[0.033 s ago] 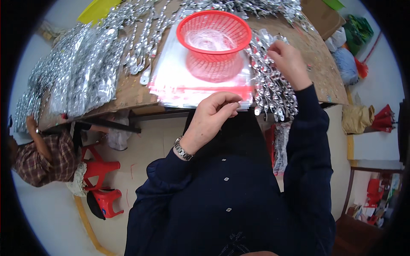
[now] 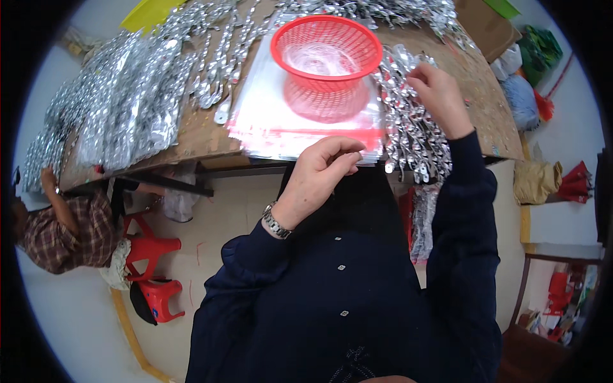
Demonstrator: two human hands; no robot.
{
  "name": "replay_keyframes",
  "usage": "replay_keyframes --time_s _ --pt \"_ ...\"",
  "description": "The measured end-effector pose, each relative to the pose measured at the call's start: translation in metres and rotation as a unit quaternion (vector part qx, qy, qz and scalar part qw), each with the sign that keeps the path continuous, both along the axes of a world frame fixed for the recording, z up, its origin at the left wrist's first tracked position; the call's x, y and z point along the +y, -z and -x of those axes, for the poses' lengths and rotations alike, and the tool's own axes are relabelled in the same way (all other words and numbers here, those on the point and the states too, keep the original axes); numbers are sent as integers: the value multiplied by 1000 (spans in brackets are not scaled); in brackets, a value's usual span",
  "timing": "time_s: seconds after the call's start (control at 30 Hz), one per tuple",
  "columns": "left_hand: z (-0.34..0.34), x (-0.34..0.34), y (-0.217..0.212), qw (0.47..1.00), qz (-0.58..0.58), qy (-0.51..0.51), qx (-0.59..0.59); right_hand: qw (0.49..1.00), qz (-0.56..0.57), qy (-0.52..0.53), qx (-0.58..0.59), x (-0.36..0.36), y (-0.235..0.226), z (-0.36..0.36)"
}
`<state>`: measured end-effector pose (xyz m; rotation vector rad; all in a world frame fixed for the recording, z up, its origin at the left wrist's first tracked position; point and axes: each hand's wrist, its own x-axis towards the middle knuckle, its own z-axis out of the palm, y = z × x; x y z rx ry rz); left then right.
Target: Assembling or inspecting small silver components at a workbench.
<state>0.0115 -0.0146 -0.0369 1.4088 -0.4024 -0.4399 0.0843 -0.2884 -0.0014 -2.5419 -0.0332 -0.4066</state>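
My left hand [image 2: 311, 180] is at the front edge of a stack of clear plastic bags [image 2: 258, 121], with thumb and fingers pinched together. Whatever it pinches is too small to make out. Over a bunch of twisted silver strips [image 2: 418, 143], my right hand [image 2: 442, 101] is raised, its thumb and forefinger closed at the tips; I cannot see what is between them. A red mesh plastic basket [image 2: 327, 82] sits on the bags, with a tangle of fine whitish thread [image 2: 319, 60] inside.
Bagged twisted silver pieces [image 2: 131, 102] cover the table's left, and more silver strips [image 2: 364, 9] lie at the back. At far left sits a person in a checked shirt [image 2: 73, 233]. Red stools [image 2: 151, 252] stand on the floor; bundled bags [image 2: 520, 99] lie beyond the right edge.
The whole view has shifted slightly, so the table and basket appear a little further right. Both hands keep nearly the same pose.
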Motion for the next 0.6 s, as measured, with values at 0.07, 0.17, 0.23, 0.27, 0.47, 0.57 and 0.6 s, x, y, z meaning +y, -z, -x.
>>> replay_keyframes --time_s 0.07,0.17,0.23,0.27,0.47,0.57,0.6 --pt "-3 3 -1 1000 -13 -16 -11 1000 22 -6 -19 -5 -6 9" --pt "-14 15 -3 988 -71 -72 -113 1000 -6 -8 -7 8 -26 33" --pt "-24 28 -14 924 -147 -182 -304 1000 -21 -14 5 10 -28 43" --pt "-32 36 -16 902 -166 -214 -336 999 -31 -15 18 11 -29 48" --pt "-92 89 -14 647 -467 -341 -497 996 -76 -47 13 36 -34 86" --pt "-117 104 -2 643 -536 -337 -431 994 -94 -55 26 49 -33 99" --pt "-123 107 0 638 -561 -327 -414 994 -86 -67 24 51 -32 103"
